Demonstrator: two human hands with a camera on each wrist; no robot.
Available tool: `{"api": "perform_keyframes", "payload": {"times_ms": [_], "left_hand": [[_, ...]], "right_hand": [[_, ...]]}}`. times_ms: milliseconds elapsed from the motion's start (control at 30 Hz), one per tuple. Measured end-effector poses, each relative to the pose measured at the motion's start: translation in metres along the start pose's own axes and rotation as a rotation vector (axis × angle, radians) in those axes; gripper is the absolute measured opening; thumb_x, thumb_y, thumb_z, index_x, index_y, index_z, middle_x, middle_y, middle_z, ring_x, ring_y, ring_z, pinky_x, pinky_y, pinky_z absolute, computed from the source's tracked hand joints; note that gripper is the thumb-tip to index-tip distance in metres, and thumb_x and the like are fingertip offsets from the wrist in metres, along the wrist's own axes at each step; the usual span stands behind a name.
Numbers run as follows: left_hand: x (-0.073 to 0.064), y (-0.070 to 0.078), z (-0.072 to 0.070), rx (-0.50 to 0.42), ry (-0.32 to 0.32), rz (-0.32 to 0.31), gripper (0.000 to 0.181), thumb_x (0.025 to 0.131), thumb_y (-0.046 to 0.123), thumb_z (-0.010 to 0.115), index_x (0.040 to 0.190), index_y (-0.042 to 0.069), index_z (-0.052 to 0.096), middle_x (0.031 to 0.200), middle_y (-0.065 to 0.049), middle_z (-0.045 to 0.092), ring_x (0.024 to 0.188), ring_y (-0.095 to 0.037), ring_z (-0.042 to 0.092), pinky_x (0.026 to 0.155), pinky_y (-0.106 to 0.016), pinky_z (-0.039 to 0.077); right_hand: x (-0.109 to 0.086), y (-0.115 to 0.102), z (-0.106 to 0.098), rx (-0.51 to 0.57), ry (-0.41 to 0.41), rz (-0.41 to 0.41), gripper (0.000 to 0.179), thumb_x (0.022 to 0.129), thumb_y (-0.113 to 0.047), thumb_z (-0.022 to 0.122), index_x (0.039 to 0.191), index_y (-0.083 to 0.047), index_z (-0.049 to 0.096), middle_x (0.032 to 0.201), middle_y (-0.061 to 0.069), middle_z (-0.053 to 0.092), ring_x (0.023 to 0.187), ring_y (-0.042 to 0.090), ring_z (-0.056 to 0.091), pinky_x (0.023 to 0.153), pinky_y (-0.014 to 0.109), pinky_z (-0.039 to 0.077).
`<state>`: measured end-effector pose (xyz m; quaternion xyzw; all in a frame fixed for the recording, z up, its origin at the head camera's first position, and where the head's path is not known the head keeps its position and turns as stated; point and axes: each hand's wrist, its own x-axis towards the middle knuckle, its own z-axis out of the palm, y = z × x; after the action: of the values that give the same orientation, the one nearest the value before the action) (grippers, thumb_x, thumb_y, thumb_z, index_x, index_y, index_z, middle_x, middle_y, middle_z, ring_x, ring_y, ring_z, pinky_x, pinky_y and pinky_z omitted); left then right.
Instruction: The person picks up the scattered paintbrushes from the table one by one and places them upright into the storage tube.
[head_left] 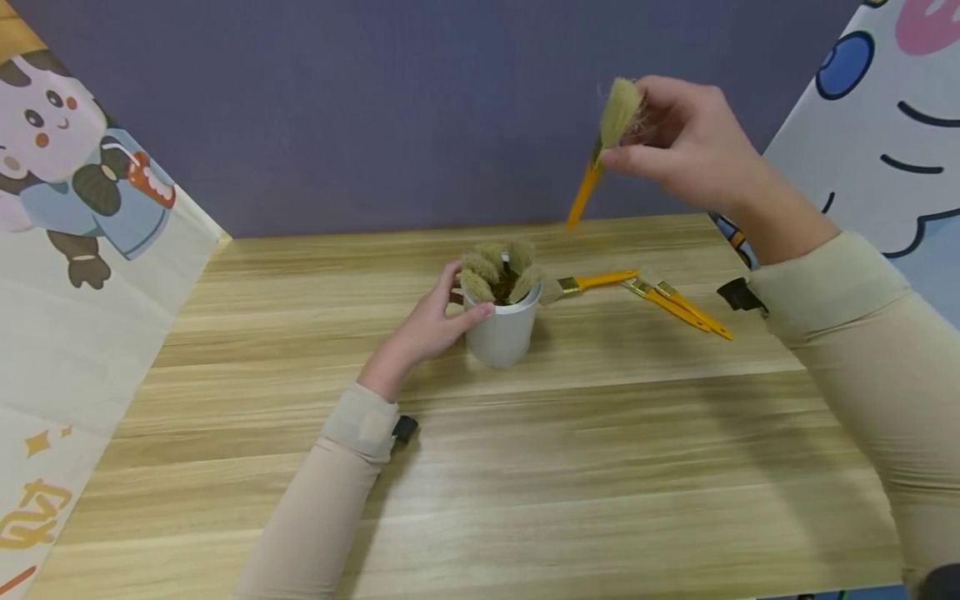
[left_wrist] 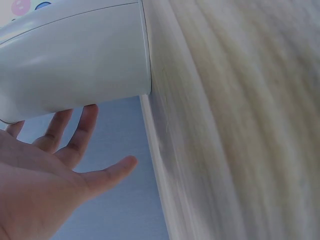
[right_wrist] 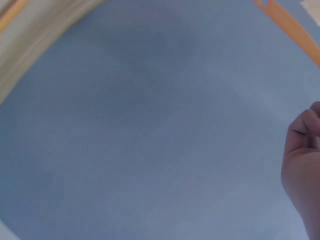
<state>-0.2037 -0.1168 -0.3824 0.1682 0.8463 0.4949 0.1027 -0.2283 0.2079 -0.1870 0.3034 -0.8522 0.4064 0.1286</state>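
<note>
Your right hand point(head_left: 697, 137) is pinching a brush point(head_left: 583, 197) by its bristles point(head_left: 620, 111) — loosening could drop it; your left hand point(head_left: 429, 322) is gripping the cup point(head_left: 501, 337) — tugging could tip it.

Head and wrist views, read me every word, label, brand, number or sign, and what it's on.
No text reads clearly.
Orange lettering on the left-side cartoon panel: too stylized to make out.
Raised paintbrush, tabletop paintbrushes: any markings are too small to read.
White cup: none on the sides shown.
</note>
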Motion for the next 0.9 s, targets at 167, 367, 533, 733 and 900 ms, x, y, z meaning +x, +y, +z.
{"api": "perform_keyframes", "payload": {"times_ms": [167,367,533,733,900], "left_hand": [[0.000,0.000,0.000,-0.002,-0.002,0.001,0.091,0.102,0.053,0.067,0.171,0.027,0.014,0.167,-0.015,0.038,0.144,-0.035,0.049,0.115,-0.062,0.048],[0.000,-0.001,0.000,-0.001,-0.008,-0.006,0.091,0.102,0.053,0.067,0.171,0.028,0.013,0.166,-0.015,0.038,0.145,-0.035,0.049,0.117,-0.062,0.046],[0.001,0.000,0.000,-0.005,-0.006,-0.003,0.088,0.103,0.052,0.067,0.170,0.030,0.014,0.164,-0.015,0.040,0.144,-0.035,0.050,0.116,-0.062,0.047],[-0.001,0.001,0.001,-0.007,-0.006,-0.004,0.088,0.103,0.053,0.066,0.170,0.029,0.014,0.164,-0.015,0.040,0.143,-0.034,0.050,0.115,-0.062,0.048],[0.000,0.002,0.002,-0.011,-0.003,-0.008,0.088,0.103,0.050,0.067,0.170,0.027,0.015,0.164,-0.015,0.041,0.143,-0.036,0.050,0.116,-0.063,0.046]], "right_hand": [[0.004,-0.018,0.015,0.212,-0.004,-0.094,0.025,0.094,0.005,0.071,0.116,-0.006,0.073,0.101,-0.002,0.074,0.080,0.010,0.069,0.070,0.019,0.050],[-0.001,-0.025,0.039,0.160,-0.101,-0.088,0.021,0.095,0.002,0.073,0.115,-0.004,0.069,0.098,-0.005,0.074,0.086,0.011,0.072,0.070,0.018,0.056],[-0.003,-0.020,0.055,0.074,-0.173,-0.043,0.016,0.096,-0.006,0.075,0.108,-0.007,0.064,0.090,-0.001,0.069,0.075,0.015,0.065,0.062,0.023,0.051],[-0.003,-0.005,0.070,0.025,-0.228,0.009,0.018,0.097,-0.014,0.076,0.105,-0.009,0.061,0.089,0.005,0.067,0.073,0.021,0.061,0.061,0.027,0.049],[-0.003,0.003,0.080,0.000,-0.266,0.046,0.019,0.097,-0.017,0.077,0.110,-0.012,0.064,0.092,0.006,0.067,0.076,0.022,0.061,0.065,0.028,0.049]]}}
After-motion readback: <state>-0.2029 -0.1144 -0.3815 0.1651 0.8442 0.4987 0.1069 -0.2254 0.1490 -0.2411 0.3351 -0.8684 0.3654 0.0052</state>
